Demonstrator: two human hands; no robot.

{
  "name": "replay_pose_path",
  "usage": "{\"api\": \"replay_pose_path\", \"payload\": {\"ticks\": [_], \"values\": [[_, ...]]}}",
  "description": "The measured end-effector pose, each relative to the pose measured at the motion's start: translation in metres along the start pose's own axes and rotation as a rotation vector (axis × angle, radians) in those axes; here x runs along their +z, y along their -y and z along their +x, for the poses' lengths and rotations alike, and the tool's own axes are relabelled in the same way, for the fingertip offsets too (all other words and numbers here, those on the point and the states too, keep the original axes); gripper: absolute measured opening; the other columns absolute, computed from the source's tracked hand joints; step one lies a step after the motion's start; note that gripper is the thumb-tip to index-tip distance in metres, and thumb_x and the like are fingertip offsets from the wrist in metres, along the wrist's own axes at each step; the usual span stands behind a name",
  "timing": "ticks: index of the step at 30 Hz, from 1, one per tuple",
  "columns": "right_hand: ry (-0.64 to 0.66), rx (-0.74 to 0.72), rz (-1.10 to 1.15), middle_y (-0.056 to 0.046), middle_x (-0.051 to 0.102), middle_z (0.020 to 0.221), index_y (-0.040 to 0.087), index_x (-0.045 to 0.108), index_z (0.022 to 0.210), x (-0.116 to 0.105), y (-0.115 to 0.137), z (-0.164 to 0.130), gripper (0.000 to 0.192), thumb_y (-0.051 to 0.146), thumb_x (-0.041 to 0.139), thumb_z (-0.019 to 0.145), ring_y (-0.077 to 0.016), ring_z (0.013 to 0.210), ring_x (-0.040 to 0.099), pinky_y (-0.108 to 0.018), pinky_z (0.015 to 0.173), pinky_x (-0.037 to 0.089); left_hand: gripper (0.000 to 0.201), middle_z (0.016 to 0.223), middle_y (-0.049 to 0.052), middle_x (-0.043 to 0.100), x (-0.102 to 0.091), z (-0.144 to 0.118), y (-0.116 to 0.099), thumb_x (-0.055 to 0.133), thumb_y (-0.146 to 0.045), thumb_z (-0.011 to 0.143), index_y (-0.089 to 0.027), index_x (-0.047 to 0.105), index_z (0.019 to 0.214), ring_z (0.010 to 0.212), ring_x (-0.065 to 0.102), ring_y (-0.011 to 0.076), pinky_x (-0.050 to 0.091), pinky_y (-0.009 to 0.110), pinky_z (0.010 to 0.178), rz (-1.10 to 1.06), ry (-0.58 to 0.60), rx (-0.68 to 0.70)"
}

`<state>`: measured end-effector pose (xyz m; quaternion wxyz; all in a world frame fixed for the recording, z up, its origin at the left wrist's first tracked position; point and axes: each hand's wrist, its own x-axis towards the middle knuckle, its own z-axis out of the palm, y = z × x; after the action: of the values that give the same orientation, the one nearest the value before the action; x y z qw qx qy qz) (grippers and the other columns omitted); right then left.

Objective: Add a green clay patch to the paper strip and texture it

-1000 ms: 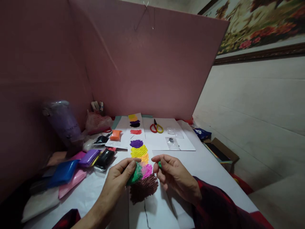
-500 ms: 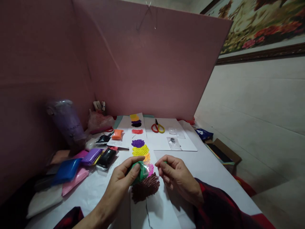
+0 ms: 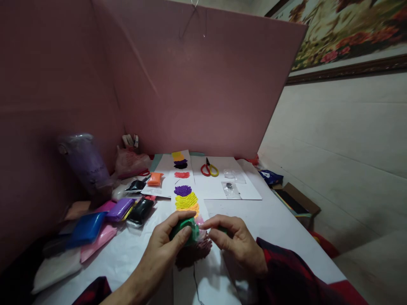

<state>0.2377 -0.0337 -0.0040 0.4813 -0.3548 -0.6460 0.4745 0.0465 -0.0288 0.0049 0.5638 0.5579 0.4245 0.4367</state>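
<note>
My left hand [image 3: 165, 250] grips a green clay packet [image 3: 187, 227] in clear wrap, just above a white paper strip [image 3: 212, 284]. My right hand [image 3: 237, 243] pinches a small green clay bit [image 3: 222, 230] between thumb and fingers, its index fingertip reaching the packet. Under both hands, the strip carries ridged clay patches: brown [image 3: 192, 254], partly hidden, then pink, orange, yellow [image 3: 186, 200] and purple [image 3: 182, 190] farther away.
Wrapped clay packets lie at left: blue [image 3: 85, 226], purple [image 3: 119, 209], black [image 3: 140, 209], orange [image 3: 155, 179]. Red-and-yellow scissors [image 3: 209, 170] and small clear bags [image 3: 229, 190] rest on white sheets behind. A purple cup [image 3: 85, 166] stands left; a cardboard box [image 3: 294, 202] right. Pink partition walls enclose the table.
My hands have come together; the right index finger now reaches the green packet, which the left hand has turned and lowered over the pink and brown patches.
</note>
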Motion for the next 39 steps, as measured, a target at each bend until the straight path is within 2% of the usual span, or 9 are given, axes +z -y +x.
{"api": "replay_pose_path", "payload": {"ticks": [3, 7, 12, 18, 23, 27, 30, 35, 39], "values": [[0.014, -0.027, -0.077, 0.003, 0.057, 0.062, 0.017, 0.07, 0.089, 0.001, -0.004, -0.002, 0.016, 0.029, 0.072, 0.078, -0.0105, 0.056, 0.049, -0.023, 0.055, 0.04, 0.038, 0.099, 0.004, 0.069, -0.002, 0.0, 0.002, 0.065, -0.046, 0.079, -0.022, 0.065, 0.108, 0.093, 0.061, 0.0211, 0.048, 0.03, 0.08, 0.02, -0.004, -0.007], [0.002, -0.05, -0.105, 0.0, 0.061, 0.064, 0.017, 0.063, 0.077, 0.003, -0.005, -0.004, 0.012, 0.026, 0.064, 0.085, -0.0125, 0.059, 0.056, -0.024, 0.057, 0.043, 0.038, 0.096, 0.005, 0.069, 0.0, 0.0, 0.002, 0.065, -0.045, 0.078, -0.021, 0.066, 0.107, 0.091, 0.06, 0.021, 0.047, 0.031, 0.079, 0.013, -0.009, -0.008], [-0.075, -0.029, -0.067, 0.002, 0.056, 0.059, 0.017, 0.059, 0.072, 0.002, -0.003, -0.005, 0.018, 0.029, 0.062, 0.085, -0.0113, 0.056, 0.052, -0.023, 0.054, 0.04, 0.035, 0.096, 0.005, 0.069, 0.003, 0.001, 0.001, 0.066, -0.042, 0.078, -0.02, 0.066, 0.106, 0.087, 0.06, 0.0191, 0.047, 0.029, 0.077, -0.017, -0.07, 0.006], [-0.003, 0.049, -0.084, 0.002, 0.05, 0.054, 0.014, 0.063, 0.069, -0.001, -0.001, 0.001, 0.031, 0.038, 0.055, 0.088, -0.0101, 0.052, 0.044, -0.023, 0.053, 0.038, 0.035, 0.097, 0.004, 0.069, 0.001, -0.001, 0.001, 0.067, -0.042, 0.077, -0.02, 0.067, 0.104, 0.087, 0.062, 0.0188, 0.049, 0.029, 0.076, -0.003, -0.035, -0.015], [0.003, 0.164, -0.059, 0.0, 0.058, 0.062, 0.013, 0.069, 0.08, 0.0, -0.001, 0.005, 0.019, 0.032, 0.066, 0.078, -0.0108, 0.055, 0.048, -0.024, 0.055, 0.04, 0.031, 0.098, 0.004, 0.07, 0.004, -0.002, 0.002, 0.069, -0.043, 0.077, -0.022, 0.07, 0.099, 0.095, 0.062, 0.0195, 0.05, 0.028, 0.082, -0.011, -0.008, -0.016], [0.082, 0.157, -0.094, 0.004, 0.051, 0.055, 0.013, 0.073, 0.089, -0.001, -0.003, 0.004, 0.021, 0.028, 0.068, 0.076, -0.0088, 0.051, 0.041, -0.022, 0.051, 0.035, 0.03, 0.096, 0.004, 0.069, 0.004, -0.001, 0.004, 0.067, -0.044, 0.079, -0.022, 0.069, 0.1, 0.087, 0.063, 0.0184, 0.051, 0.028, 0.076, 0.022, 0.027, -0.009], [0.067, 0.11, -0.185, 0.005, 0.049, 0.052, 0.013, 0.075, 0.085, -0.001, -0.005, 0.003, 0.018, 0.026, 0.069, 0.075, -0.0084, 0.05, 0.039, -0.022, 0.05, 0.034, 0.031, 0.094, 0.004, 0.067, 0.003, 0.001, 0.006, 0.063, -0.043, 0.082, -0.021, 0.067, 0.103, 0.086, 0.062, 0.0189, 0.05, 0.029, 0.074, 0.086, 0.073, 0.023], [0.097, 0.088, -0.189, 0.0, 0.062, 0.064, 0.014, 0.074, 0.084, 0.001, -0.007, 0.002, 0.018, 0.026, 0.06, 0.083, -0.0111, 0.059, 0.05, -0.024, 0.058, 0.041, 0.035, 0.099, 0.007, 0.066, 0.003, 0.003, 0.005, 0.058, -0.044, 0.084, -0.019, 0.065, 0.107, 0.092, 0.06, 0.022, 0.049, 0.033, 0.077, 0.137, 0.129, -0.002], [0.048, 0.084, -0.276, 0.004, 0.055, 0.056, 0.015, 0.072, 0.08, 0.004, -0.008, 0.0, 0.009, 0.02, 0.065, 0.077, -0.0089, 0.052, 0.043, -0.022, 0.053, 0.037, 0.032, 0.098, 0.008, 0.067, 0.007, 0.001, 0.003, 0.058, -0.043, 0.083, -0.018, 0.067, 0.102, 0.092, 0.061, 0.0242, 0.048, 0.036, 0.082, 0.198, 0.102, 0.015]]}}
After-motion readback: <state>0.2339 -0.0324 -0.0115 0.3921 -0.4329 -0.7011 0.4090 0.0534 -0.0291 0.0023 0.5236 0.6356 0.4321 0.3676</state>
